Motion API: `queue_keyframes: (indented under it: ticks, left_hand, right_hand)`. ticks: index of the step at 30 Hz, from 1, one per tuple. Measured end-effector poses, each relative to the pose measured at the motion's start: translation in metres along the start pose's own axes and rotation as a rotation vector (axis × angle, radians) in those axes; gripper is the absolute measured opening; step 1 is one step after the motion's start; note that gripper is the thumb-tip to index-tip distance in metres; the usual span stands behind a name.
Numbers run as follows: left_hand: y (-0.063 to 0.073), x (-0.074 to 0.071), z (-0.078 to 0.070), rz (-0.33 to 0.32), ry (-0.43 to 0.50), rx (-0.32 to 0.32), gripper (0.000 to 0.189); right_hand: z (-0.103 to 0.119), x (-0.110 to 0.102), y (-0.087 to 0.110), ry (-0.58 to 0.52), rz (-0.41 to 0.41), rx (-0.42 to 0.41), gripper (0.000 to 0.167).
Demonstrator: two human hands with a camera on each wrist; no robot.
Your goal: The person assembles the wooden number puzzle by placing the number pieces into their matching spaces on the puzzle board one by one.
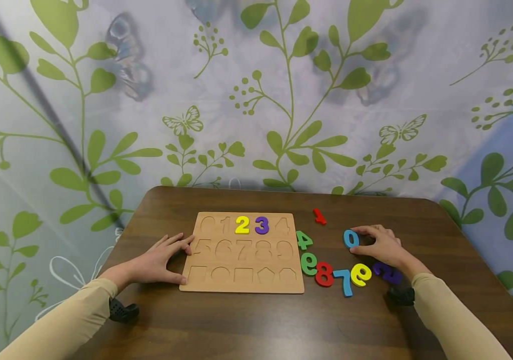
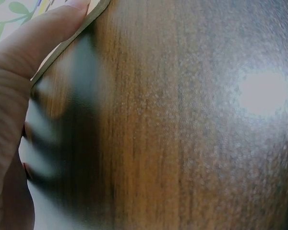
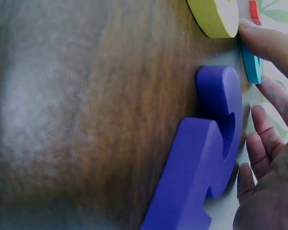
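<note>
On my feed I see blue zero-shaped piece [image 1: 346, 239] | light-tan rectangular wooden board [image 1: 248, 238] | dark-brown wood-grained tabletop [image 1: 247, 325] | pale grey backdrop [image 1: 225, 95], green leaf-and-butterfly print | plain beige sleeves [image 1: 454, 315]

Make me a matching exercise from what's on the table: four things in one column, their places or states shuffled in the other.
Things
1. Blue 0
2. Yellow 2
3. Red 1
4. Wooden board

Places or states
A. Sits in a top-row slot, beside a purple 3
B. Touched along its side by the left hand
C. Pinched between thumb and finger of the right hand
D. Lies on the table, the farthest loose piece from the person

Pairs: 1-C, 2-A, 3-D, 4-B
</note>
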State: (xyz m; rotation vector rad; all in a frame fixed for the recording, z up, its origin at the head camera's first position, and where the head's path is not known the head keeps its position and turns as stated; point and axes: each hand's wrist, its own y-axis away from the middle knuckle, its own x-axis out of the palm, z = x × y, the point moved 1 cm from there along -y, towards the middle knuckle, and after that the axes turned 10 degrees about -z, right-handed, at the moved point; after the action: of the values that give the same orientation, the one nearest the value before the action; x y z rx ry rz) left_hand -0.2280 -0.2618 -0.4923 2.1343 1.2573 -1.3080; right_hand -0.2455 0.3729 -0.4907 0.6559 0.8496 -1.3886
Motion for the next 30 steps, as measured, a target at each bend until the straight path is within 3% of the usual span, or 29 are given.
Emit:
queue_keyframes:
  ticks: [19,24,30]
  left_hand:
    - [0.001,-0.001,0.001,0.007,-0.001,-0.007,0.059]
    - [0.001,-0.001,0.0,0.01,-0.002,-0.011,0.059]
    - [0.0,-0.003,-0.001,0.01,-0.02,-0.005,0.059]
  right_hand:
    - [0.014,-0.001,-0.002,0.052,-0.029,-0.055,0.066]
    - [0.032,-0.001,-0.009,0.043,-0.038,-0.069,0.065]
    - [0.069,0.006,-0.022,0.019,-0.058,-0.153,0.058]
